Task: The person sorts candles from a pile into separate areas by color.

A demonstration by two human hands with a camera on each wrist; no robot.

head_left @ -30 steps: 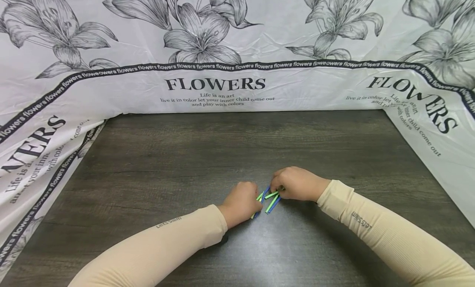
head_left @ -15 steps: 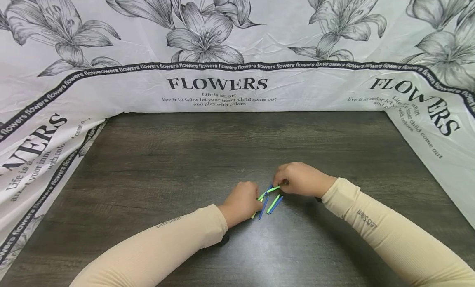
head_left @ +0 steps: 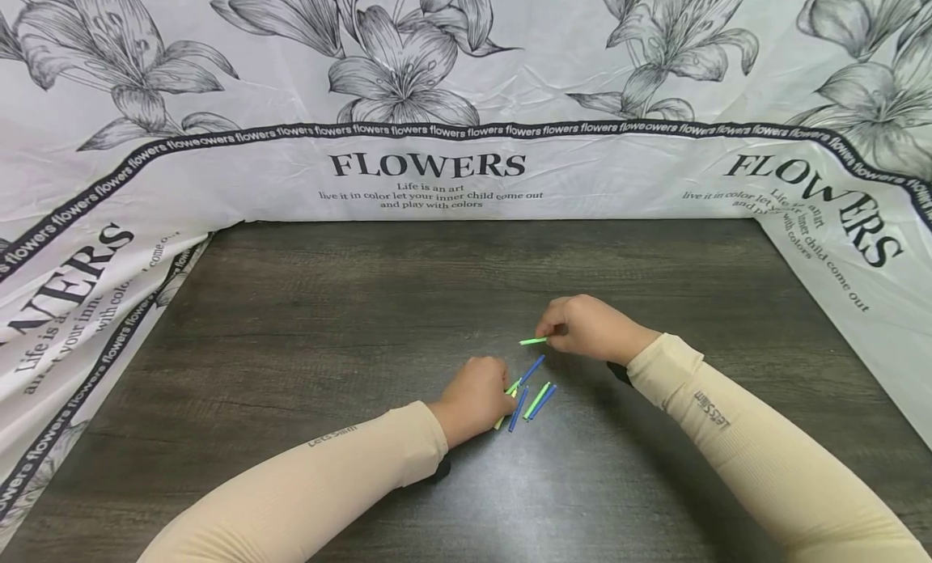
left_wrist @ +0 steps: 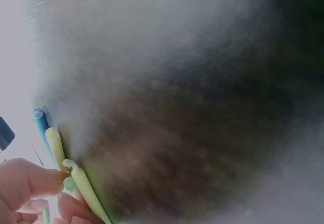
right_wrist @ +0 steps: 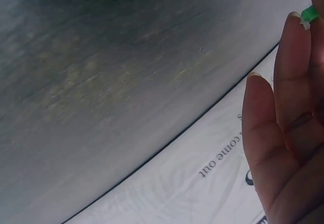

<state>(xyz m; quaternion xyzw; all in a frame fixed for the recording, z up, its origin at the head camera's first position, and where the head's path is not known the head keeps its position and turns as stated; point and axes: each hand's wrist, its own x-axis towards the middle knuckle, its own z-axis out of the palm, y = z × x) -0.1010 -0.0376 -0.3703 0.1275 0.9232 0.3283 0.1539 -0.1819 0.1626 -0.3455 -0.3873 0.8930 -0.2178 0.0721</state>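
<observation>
In the head view my right hand (head_left: 586, 328) pinches a thin green candle (head_left: 533, 341) by one end, and its other end points left above the table. The right wrist view shows only a short green candle end (right_wrist: 309, 14) at the fingertips. My left hand (head_left: 475, 397) is low over the table, its fingertips pinching a green candle (left_wrist: 70, 184) seen end-on. Beside it are yellow candles (left_wrist: 87, 191), one with a curled wick, and a blue candle (left_wrist: 40, 125). How many the left fingers hold is partly hidden.
Right of my left hand lie a slanted blue candle (head_left: 532, 370), another blue candle (head_left: 518, 409), and a green candle (head_left: 536, 400) beside a third blue one (head_left: 543, 404). The dark wood-grain table (head_left: 328, 304) is bordered by white flower-printed cloth (head_left: 429, 199).
My right hand has risen away from the pile with a green candle, while the blue candles stay on the table. The left hand has kept nearly the same place.
</observation>
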